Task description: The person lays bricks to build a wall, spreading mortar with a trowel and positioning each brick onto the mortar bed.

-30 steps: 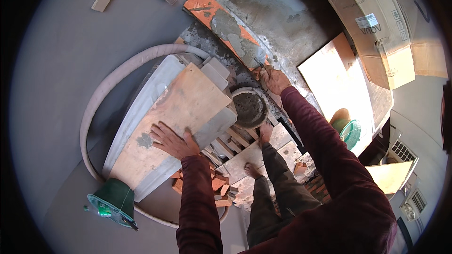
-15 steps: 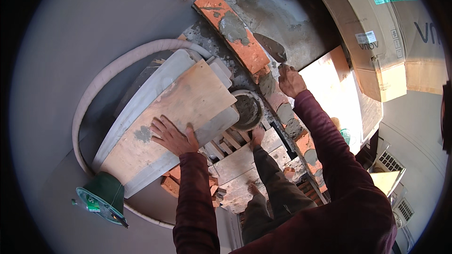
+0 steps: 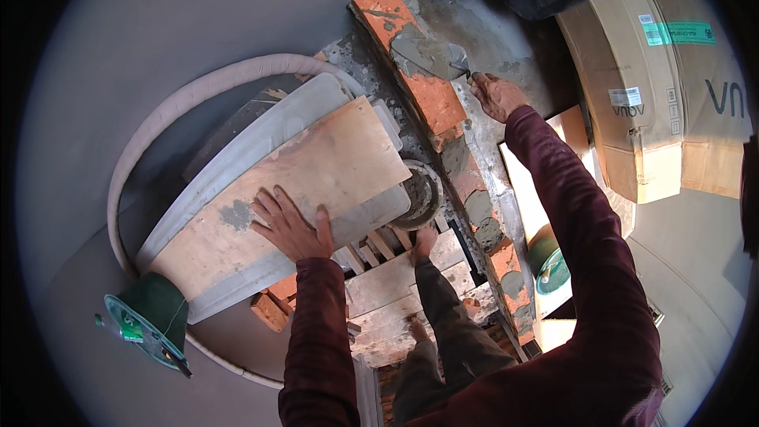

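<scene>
A grey, mortar-smeared metal trowel (image 3: 429, 56) lies across a row of orange bricks (image 3: 439, 104) at upper centre, its handle (image 3: 472, 80) gripped by the fingers (image 3: 483, 87) of the right hand (image 3: 500, 98). Left of centre, the left hand (image 3: 294, 229) rests flat, fingers spread, on a pale wooden board (image 3: 332, 156). At upper right, brown cardboard packaging (image 3: 632, 142) bears large black lettering (image 3: 726, 103), white labels (image 3: 624, 96) and green tape (image 3: 680, 33).

The trowel (image 3: 437, 58) looks metal, the brick (image 3: 433, 104) rough and matt, the board (image 3: 336, 154) wooden.
</scene>
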Action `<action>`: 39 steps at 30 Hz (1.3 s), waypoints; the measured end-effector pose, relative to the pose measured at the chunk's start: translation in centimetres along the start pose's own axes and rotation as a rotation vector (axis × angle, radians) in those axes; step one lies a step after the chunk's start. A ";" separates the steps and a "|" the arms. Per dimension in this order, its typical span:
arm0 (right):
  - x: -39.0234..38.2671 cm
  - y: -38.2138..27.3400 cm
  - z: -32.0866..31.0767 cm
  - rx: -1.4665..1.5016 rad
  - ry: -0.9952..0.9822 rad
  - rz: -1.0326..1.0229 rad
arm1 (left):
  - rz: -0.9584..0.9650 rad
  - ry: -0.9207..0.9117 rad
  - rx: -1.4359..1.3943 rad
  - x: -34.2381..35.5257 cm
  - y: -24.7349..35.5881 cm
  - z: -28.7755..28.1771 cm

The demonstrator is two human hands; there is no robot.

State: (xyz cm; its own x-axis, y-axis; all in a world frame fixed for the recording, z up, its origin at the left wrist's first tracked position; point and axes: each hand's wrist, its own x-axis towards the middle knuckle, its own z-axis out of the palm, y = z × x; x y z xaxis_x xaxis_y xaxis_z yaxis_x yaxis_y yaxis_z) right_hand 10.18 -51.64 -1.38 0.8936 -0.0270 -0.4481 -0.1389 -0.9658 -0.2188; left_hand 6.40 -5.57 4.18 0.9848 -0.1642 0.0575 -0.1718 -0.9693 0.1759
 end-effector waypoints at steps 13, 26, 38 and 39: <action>4.7 -13.9 -2.0 0.578 -0.352 0.210 | -0.026 -0.033 0.023 -0.4 -0.7 0.0; 22.7 -22.6 2.4 1.055 -0.143 0.611 | -0.029 -0.034 0.018 -0.7 -1.0 -0.3; 3.2 -11.3 0.1 1.536 0.032 0.550 | -0.003 -0.016 -0.005 0.5 0.5 0.0; 3.2 -10.9 0.6 1.555 0.006 0.561 | 0.002 -0.007 -0.003 0.6 0.6 0.1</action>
State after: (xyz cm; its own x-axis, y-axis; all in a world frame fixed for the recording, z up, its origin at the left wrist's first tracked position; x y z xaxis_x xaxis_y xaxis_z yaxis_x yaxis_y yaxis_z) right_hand 14.24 -41.06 -0.99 0.5890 -0.2657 -0.7632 -0.6879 0.3308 -0.6460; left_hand 6.92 -6.23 4.25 0.9846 -0.1675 0.0505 -0.1739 -0.9683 0.1790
